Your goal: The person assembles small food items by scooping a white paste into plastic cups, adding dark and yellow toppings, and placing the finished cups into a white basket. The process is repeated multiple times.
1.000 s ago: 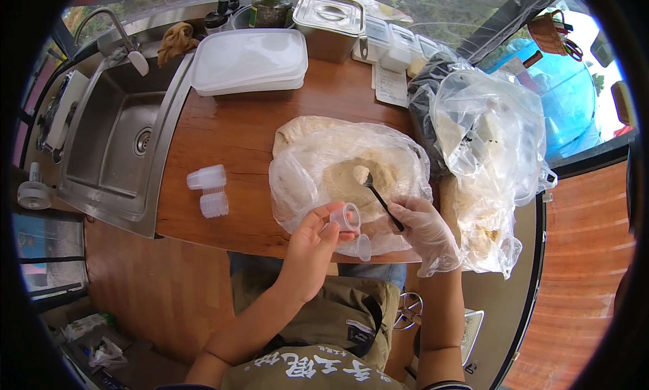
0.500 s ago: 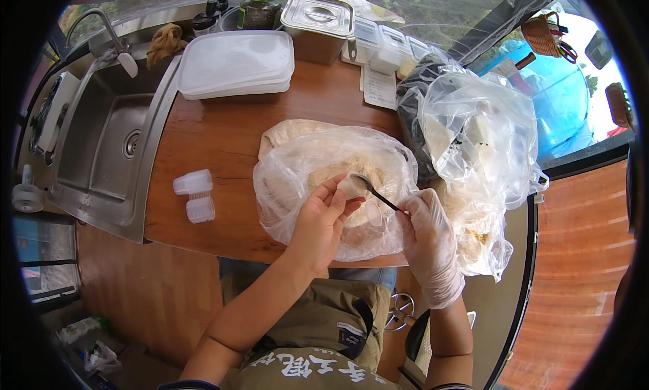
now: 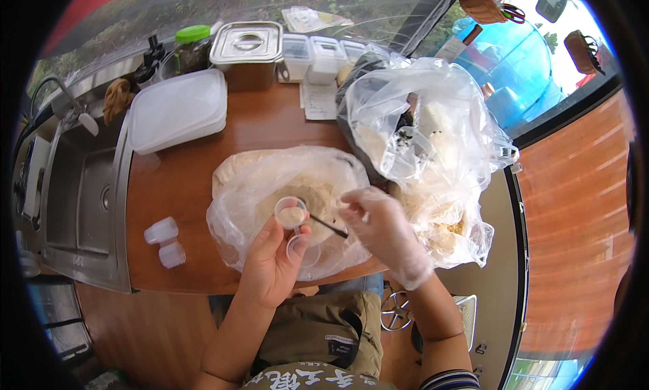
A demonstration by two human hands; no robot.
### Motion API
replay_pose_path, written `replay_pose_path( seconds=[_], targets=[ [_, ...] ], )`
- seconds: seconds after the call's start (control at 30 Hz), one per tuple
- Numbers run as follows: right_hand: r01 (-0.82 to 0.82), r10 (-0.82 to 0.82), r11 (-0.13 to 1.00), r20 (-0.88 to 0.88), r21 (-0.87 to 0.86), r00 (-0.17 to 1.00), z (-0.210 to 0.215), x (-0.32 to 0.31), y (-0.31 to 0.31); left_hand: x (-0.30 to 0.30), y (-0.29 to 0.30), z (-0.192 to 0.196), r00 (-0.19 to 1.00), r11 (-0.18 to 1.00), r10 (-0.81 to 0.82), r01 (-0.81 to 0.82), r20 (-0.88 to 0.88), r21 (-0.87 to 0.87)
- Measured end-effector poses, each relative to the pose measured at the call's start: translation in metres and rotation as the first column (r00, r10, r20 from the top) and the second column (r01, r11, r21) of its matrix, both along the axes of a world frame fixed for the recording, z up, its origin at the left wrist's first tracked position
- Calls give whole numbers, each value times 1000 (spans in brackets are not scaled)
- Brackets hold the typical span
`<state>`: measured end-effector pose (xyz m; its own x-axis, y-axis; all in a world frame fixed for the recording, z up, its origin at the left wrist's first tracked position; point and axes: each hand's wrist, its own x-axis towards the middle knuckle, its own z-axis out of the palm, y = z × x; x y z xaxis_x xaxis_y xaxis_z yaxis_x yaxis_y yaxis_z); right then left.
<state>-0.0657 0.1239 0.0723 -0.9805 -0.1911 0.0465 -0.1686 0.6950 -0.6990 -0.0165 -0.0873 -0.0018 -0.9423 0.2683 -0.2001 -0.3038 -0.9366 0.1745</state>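
My bare left hand [image 3: 276, 258] grips a small clear plastic cup [image 3: 291, 214] with pale powder in it. A clear round lid [image 3: 302, 250] hangs below the cup and seems hinged to it. Both are over a large open plastic bag [image 3: 233, 217] of beige powder [image 3: 314, 190]. A black spoon [image 3: 329, 226] rests in the bag, its handle slanting toward me and its bowl end hidden behind the cup. In a clear plastic glove, my right hand [image 3: 385, 231] hovers just right of the handle, apart from it, fingers loosely spread and slightly blurred.
Stacked small cups [image 3: 165, 242] lie left of the bag. Behind are white plastic lids [image 3: 179, 109], a lidded steel container [image 3: 247, 48], a green-lidded jar [image 3: 194, 48] and clear boxes [image 3: 324, 58]. Bulky filled plastic bags [image 3: 439, 140] crowd the right; a steel sink [image 3: 78, 194] is left.
My right hand has let go of the spoon, which now rests in the bag. My left hand holds the cup lower, its powder showing. The view has shifted.
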Motion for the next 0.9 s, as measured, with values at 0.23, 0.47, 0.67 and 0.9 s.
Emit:
replay_pose_path(
  seconds=[0.23,0.47,0.67,0.9],
  targets=[
    [350,-354,934,-261,-64,898,23,-116,104,-9,21,19,996,996,-83,83,-37,-10],
    [82,-39,949,-146,303,988,-32,-217,123,-30,62,45,951,973,-227,232,-211,-3],
    [155,-124,987,-382,52,916,-53,-243,152,-45,92,60,926,951,-306,307,-222,-31],
    [122,-55,961,-261,248,964,-25,-208,205,-82,169,69,941,952,-304,294,-148,-85]
  ],
)
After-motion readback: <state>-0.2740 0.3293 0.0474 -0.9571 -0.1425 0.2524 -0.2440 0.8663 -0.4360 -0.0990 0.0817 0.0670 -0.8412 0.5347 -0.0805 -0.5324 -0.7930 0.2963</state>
